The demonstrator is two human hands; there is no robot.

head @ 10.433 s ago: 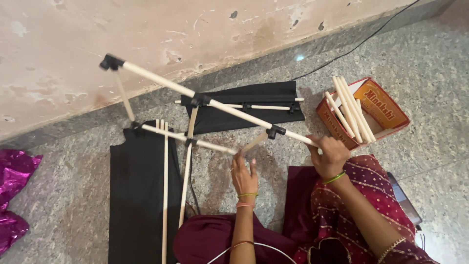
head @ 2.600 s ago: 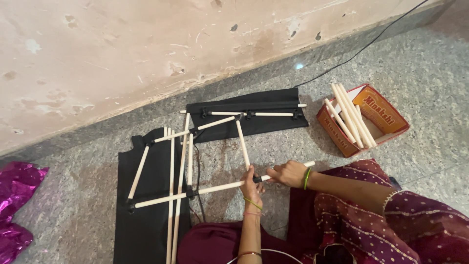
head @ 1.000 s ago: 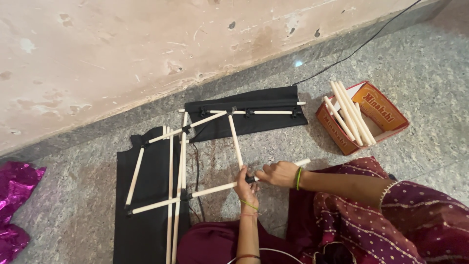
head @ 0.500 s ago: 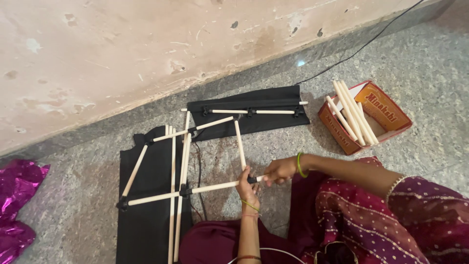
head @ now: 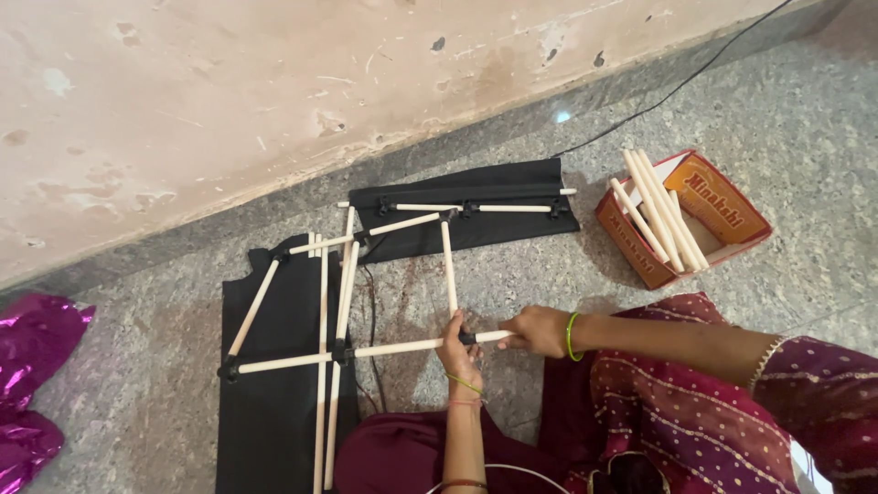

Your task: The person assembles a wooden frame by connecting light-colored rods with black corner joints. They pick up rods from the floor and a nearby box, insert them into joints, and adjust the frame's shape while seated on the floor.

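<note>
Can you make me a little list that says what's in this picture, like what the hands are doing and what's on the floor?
left hand: grips the black connector where two sticks meet
right hand: holds the near end of the horizontal stick
stick frame: pale wooden sticks joined by black connectors, lying flat on the floor
black cloths: two, spread under parts of the frame
cardboard box: orange-brown, open, holds spare sticks
purple shiny cloth: at the far left
black cable: runs along the stone floor by the wall
</note>
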